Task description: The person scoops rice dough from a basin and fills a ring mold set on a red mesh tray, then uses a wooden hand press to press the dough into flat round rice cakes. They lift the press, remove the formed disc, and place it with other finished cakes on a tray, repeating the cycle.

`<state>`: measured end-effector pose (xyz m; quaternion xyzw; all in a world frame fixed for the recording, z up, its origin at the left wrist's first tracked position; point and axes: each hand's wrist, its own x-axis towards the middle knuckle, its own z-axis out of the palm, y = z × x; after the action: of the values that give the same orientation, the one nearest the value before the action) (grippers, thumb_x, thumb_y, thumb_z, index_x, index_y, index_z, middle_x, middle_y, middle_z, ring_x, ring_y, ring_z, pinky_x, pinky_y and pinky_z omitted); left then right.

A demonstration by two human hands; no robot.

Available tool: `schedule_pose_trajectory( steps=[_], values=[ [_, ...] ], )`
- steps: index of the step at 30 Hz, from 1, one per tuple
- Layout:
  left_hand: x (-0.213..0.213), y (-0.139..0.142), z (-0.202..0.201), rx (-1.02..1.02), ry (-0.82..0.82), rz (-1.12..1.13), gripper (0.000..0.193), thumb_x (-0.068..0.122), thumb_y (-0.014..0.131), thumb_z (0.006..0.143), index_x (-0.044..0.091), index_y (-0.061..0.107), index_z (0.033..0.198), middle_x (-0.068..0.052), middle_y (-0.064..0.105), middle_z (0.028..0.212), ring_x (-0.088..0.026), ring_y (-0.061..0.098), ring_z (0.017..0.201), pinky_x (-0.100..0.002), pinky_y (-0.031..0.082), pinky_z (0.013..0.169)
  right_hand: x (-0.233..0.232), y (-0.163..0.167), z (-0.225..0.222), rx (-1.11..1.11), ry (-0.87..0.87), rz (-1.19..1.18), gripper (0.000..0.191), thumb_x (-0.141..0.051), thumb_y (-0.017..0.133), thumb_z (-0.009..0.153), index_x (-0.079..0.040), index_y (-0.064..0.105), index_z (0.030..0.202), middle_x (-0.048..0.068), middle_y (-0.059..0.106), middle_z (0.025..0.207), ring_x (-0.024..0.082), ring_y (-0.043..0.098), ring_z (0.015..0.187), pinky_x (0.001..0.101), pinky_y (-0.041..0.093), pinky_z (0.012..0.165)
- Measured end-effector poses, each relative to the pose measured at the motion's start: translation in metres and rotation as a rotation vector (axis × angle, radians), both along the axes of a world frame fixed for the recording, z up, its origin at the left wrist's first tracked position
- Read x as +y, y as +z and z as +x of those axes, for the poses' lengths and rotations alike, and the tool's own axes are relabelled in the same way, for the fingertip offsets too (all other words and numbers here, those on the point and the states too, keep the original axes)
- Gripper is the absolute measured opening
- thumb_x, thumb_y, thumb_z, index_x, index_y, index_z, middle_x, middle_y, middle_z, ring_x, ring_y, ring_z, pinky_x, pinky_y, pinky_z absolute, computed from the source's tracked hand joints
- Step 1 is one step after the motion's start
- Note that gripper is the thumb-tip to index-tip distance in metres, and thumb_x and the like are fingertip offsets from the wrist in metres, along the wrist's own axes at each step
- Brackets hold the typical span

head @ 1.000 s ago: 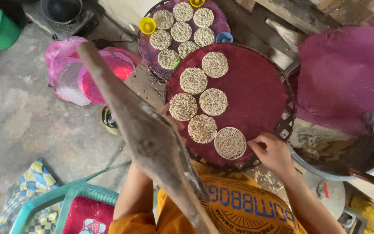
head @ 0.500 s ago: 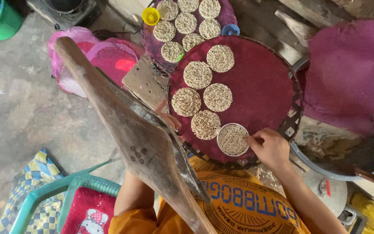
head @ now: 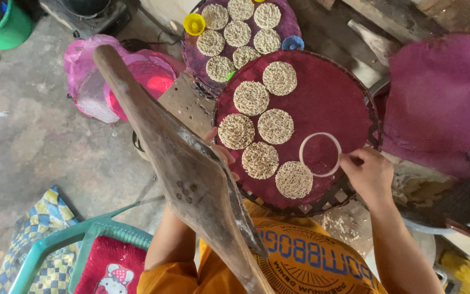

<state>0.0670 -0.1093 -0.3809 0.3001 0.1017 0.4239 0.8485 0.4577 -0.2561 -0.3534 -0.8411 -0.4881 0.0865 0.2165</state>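
My right hand (head: 368, 174) pinches a thin white ring (head: 320, 134) that lies flat on a round tray covered in maroon cloth (head: 333, 92). The ring is empty inside and sits just right of a row of round noodle-like discs (head: 294, 179); several such discs cover the tray's left half. My left hand (head: 221, 149) grips the tray's left rim. It is mostly hidden behind a long, worn wooden plank (head: 180, 158) that slants across the view.
A second maroon tray (head: 292, 24) with several discs lies behind, with a yellow cap (head: 194, 23) and a blue cap (head: 292, 42) beside it. A purple cloth (head: 441, 98) covers a large metal basin (head: 463, 201) at right. Pink bags (head: 99, 81), a green bucket (head: 6, 27) and a teal chair (head: 66, 242) stand at left.
My right hand has lifted the ring off the front disc and set it down further right and back on bare cloth. The disc stays where the ring was.
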Motion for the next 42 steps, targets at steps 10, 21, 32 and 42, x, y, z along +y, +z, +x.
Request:
schedule_pose_trajectory(
  steps=[10,21,32,42],
  values=[
    [0.005,0.015,0.003,-0.112,-0.122,-0.051,0.087,0.046,0.051,0.105,0.004,0.009,0.168,-0.031,0.062,0.11,-0.048,0.07,0.093,-0.064,0.06,0.084,0.043,-0.012,0.005,-0.04,0.013,-0.11,0.029,-0.04,0.075,0.086,-0.012,0.081,0.092,0.013,0.075,0.096,0.033,0.072,0.084,0.046,0.056,0.078],
    [-0.003,0.025,-0.001,-0.04,-0.011,0.051,0.087,0.046,0.052,0.107,-0.004,0.015,0.168,-0.032,0.061,0.112,-0.043,0.071,0.088,-0.057,0.061,0.081,0.021,0.005,0.029,-0.292,-0.122,-0.116,0.045,-0.052,0.067,0.103,-0.008,0.076,0.106,0.015,0.072,0.1,0.031,0.071,0.087,0.0457,0.057,0.072],
    [0.003,0.023,0.012,-0.006,-0.05,0.029,0.073,0.036,0.06,0.104,0.0,0.032,0.16,-0.03,0.064,0.118,-0.04,0.069,0.099,-0.054,0.056,0.094,-0.011,-0.03,0.06,0.713,-0.309,0.161,0.029,-0.019,0.059,0.105,0.005,0.064,0.12,0.013,0.061,0.09,0.019,0.052,0.058,0.0359,0.039,0.048],
    [0.006,-0.011,0.015,0.301,0.112,0.463,0.06,0.026,0.073,0.1,0.003,0.049,0.15,-0.027,0.066,0.128,-0.038,0.067,0.113,-0.051,0.05,0.111,-0.067,-0.054,0.011,1.234,-0.43,0.198,0.035,-0.022,0.054,0.1,0.0,0.051,0.128,0.007,0.067,0.096,0.016,0.063,0.065,0.0337,0.055,0.054]
  ],
)
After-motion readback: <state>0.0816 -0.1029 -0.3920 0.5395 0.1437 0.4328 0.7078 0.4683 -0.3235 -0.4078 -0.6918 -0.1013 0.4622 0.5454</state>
